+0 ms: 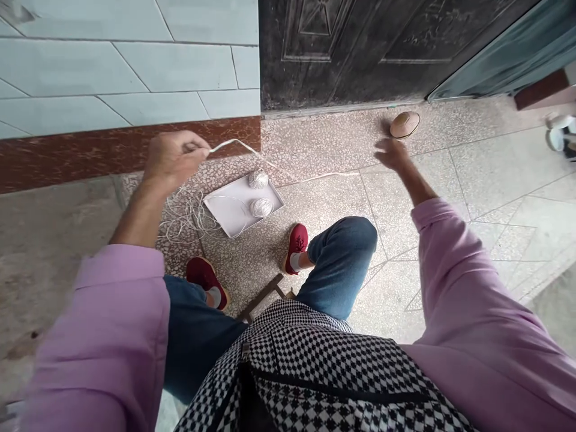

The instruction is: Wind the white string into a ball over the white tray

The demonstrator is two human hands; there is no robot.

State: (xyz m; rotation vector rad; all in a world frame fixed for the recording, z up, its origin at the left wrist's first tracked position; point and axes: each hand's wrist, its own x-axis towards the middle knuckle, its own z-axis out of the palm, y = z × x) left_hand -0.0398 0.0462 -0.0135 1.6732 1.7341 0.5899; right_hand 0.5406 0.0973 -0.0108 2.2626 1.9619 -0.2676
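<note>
Head view: cord handling, I'd judge. Left hand (pixel 175 158) pinches cord (pixel 247 146) near tray (pixel 231 209)'s left corner; right hand (pixel 395 156), blurred, looks open; next move needs slack control.

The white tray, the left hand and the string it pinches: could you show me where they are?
White tray (pixel 228 211): head view, on its bare inside surface.
Left hand (pixel 174 157): head view, on the middle of the hand.
String (pixel 235 141): head view, on its arched stretch near the fingertips.
</note>
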